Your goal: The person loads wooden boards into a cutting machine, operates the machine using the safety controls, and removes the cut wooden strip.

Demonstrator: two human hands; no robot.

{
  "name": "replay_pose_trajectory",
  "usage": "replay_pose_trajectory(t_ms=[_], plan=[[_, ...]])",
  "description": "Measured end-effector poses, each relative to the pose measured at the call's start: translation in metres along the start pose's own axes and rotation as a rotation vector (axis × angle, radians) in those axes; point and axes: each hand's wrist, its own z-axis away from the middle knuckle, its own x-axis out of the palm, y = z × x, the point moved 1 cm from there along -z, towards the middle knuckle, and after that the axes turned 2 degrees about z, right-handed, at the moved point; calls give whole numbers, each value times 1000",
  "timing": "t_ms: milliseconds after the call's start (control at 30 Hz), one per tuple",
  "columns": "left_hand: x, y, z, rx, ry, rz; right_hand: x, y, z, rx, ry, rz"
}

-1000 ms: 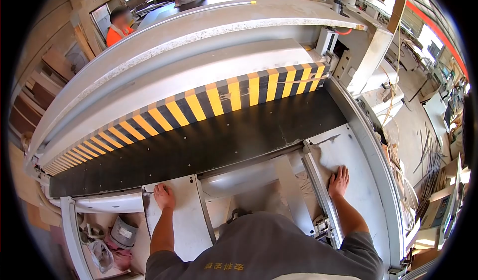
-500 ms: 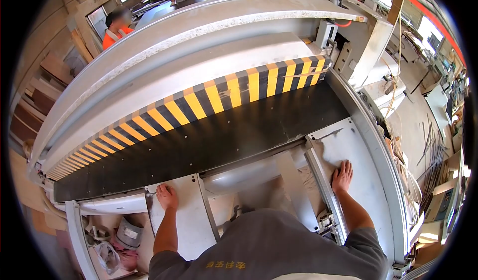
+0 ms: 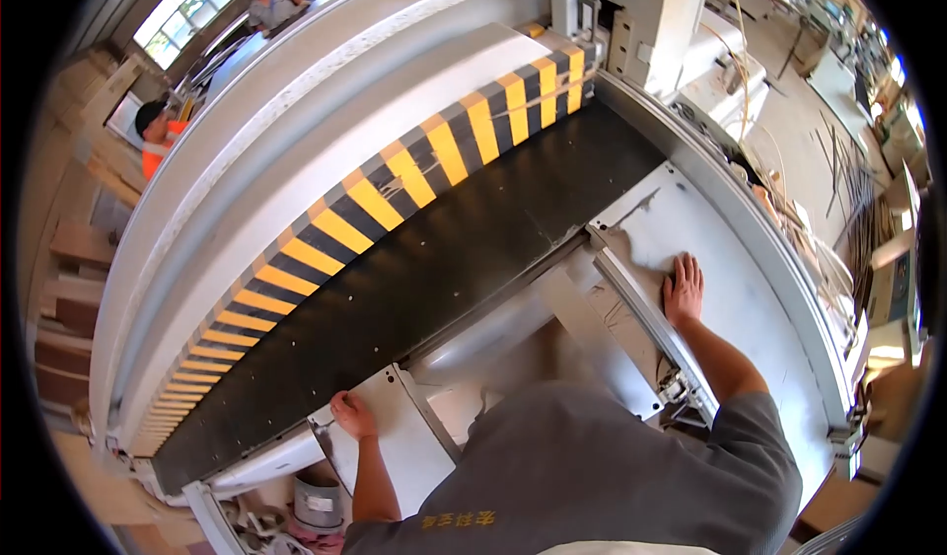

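My right hand (image 3: 683, 291) lies palm down, fingers stretched, on the wide pale metal side table (image 3: 764, 353) of a large machine. It holds nothing. Further left, my left hand (image 3: 353, 415) rests on a narrower light metal plate (image 3: 400, 437), near its left edge and just short of the black bed. The left fingers look laid on the plate, with nothing in them. Beyond both hands runs the long black machine bed (image 3: 444, 269), dotted with small light specks. Along its far side stretches a beam with black and yellow stripes (image 3: 370, 215).
A metal rail (image 3: 651, 328) and an open gap lie between the plates. Below left stands a grey bucket (image 3: 318, 501). Two people are beyond the machine: one with an orange top (image 3: 158, 146), one in grey (image 3: 274, 7). Long thin strips (image 3: 837, 170) lie on the floor at right.
The view has turned and tilted, so the machine appears more slanted. Both hands stay on their plates, the left with its fingers seeming slightly more bent.
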Motion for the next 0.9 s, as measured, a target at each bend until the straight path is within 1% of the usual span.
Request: replay_pose_trajectory(t_ms=[33, 133, 200, 267, 333, 400, 467, 533, 700, 900], plan=[[12, 7, -6, 53, -13, 65, 1, 1, -1, 0, 0, 0], [57, 53, -42, 61, -116, 266, -1, -2, 0, -1, 18, -6], [87, 101, -67, 237, -98, 263, 2, 0, -2, -8, 24, -5], [119, 143, -86, 344, -141, 299, 6, 3, -2, -28, 49, -11], [158, 180, -95, 425, -137, 373, 9, 4, -4, -38, 54, -6], [189, 216, -102, 510, -241, 344, 12, 4, -5, -40, 59, 5], [220, 242, -104, 566, -266, 366, 14, 6, -7, -44, 64, 7], [234, 267, -104, 615, -323, 347, 16, 8, -8, -48, 70, 9], [256, 298, -111, 741, -427, 339, 19, 9, -13, -32, 54, 19], [295, 314, -121, 815, -474, 309, 36, 17, -17, -21, 77, 71]])
